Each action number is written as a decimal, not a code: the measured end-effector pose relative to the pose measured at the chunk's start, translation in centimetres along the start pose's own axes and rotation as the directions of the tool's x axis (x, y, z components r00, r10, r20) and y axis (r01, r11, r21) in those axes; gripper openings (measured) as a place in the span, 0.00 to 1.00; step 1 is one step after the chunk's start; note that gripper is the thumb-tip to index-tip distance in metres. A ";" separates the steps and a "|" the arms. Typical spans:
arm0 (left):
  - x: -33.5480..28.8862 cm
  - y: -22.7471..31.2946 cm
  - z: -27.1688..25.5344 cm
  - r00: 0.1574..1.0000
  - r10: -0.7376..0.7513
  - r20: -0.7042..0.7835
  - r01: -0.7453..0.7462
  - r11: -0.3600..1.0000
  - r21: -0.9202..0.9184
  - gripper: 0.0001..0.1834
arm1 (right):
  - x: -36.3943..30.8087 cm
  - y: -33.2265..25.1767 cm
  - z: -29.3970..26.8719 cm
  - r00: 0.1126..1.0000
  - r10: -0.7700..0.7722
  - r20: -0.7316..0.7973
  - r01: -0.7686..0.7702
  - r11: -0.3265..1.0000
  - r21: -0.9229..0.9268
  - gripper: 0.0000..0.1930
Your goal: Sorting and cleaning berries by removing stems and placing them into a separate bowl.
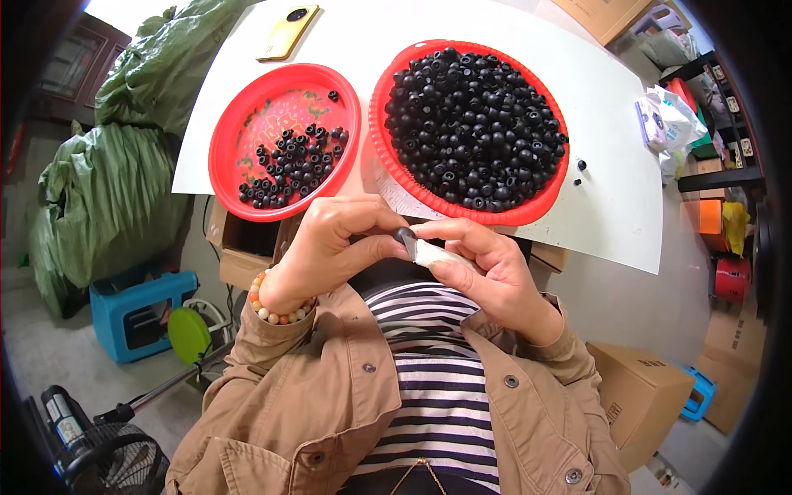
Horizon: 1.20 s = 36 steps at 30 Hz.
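Between the thumb and fingers of my left hand (330, 243), a small round black piece (403, 234) is pinched. My right hand (499, 276) is closed on a small blade with a white-wrapped handle (436, 254), its metal edge against the black piece. Both hands meet in front of my body, just off the table's near edge. Beyond them on the right, a red basin (381, 157) is heaped with many similar black pieces. To its left stands a shallow red round tray (235, 124) with a patterned bottom, where hollow-looking black pieces (293, 165) gather toward the near right side.
A yellow phone (288, 33) lies at the far left of the white table (610, 107). Two loose black bits (581, 165) sit right of the basin. White packages (664, 120) stand by the right edge. Green sacks (107, 206) and a blue stool (140, 313) are at left, a cardboard box (639, 396) at lower right.
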State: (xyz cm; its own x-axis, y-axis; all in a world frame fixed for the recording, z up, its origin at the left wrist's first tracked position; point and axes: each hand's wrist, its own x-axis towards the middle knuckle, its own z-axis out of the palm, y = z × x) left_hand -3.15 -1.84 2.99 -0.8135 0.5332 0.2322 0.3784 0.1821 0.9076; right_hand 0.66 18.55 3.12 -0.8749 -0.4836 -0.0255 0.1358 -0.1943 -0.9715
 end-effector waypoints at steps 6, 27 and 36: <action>0.1 0.1 0.2 1.000 -0.009 -0.001 0.009 0.998 0.066 0.05 | -0.2 0.6 0.3 0.998 0.014 -0.060 -0.015 1.000 -0.002 0.14; 0.2 -0.7 0.7 0.999 0.009 -0.032 -0.009 1.000 0.020 0.07 | -0.2 1.1 0.7 0.990 0.038 -0.134 -0.019 0.990 0.141 0.13; 0.0 -1.6 0.8 1.000 -0.002 0.026 0.004 0.997 -0.075 0.10 | 0.0 1.5 -0.4 0.981 0.167 -0.097 -0.120 0.920 0.372 0.15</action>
State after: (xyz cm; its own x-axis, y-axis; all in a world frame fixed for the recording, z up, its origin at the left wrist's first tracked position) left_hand -3.41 -1.47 1.26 -0.8026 0.5538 0.2215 0.3410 0.1213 0.9322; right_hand 0.65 18.58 1.55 -0.8809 -0.4240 -0.2103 0.4029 -0.4387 -0.8033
